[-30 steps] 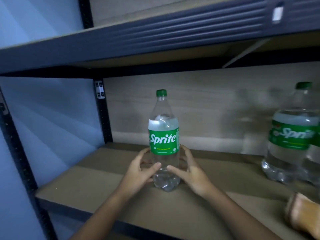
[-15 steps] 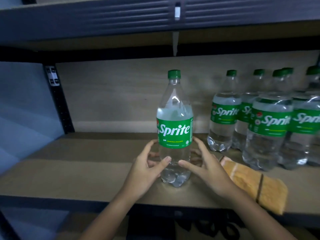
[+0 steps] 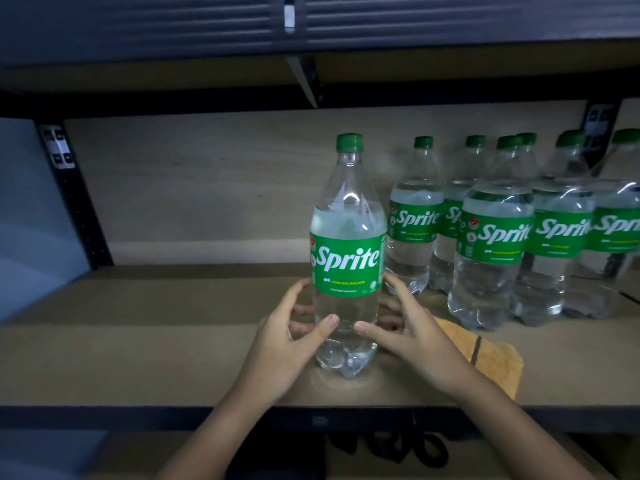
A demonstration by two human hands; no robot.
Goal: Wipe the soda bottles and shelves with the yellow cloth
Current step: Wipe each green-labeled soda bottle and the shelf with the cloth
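The left hand (image 3: 277,344) cups the lower body of the Sprite bottle (image 3: 347,265) from its left side. Its thumb lies across the front of the clear plastic and its fingers (image 3: 301,311) curl round behind, seen dimly through the bottle, so this hand is grasping the bottle.

The bottle stands upright between the two sets of fingers, long axis vertical, green cap up and base on the shelf (image 3: 138,358). It sits toward the shelf's front edge, apart from the other bottles.

The right hand (image 3: 412,336) mirrors the left on the bottle's other side: thumb across the front, fingers wrapped behind, also grasping.

Just beyond the right wrist, to its right and partly hidden by it, the yellow cloth (image 3: 491,362) lies folded on the shelf near the front edge. Neither hand touches it.

Farther right and behind the fingers, a cluster of Sprite bottles (image 3: 495,237) stands upright and close together against the back panel.

The bottle looks just set in place. The cloth lies to the right of both hands and clearly nearer the right one, so picking it up is probably a short sideways reach for that hand.
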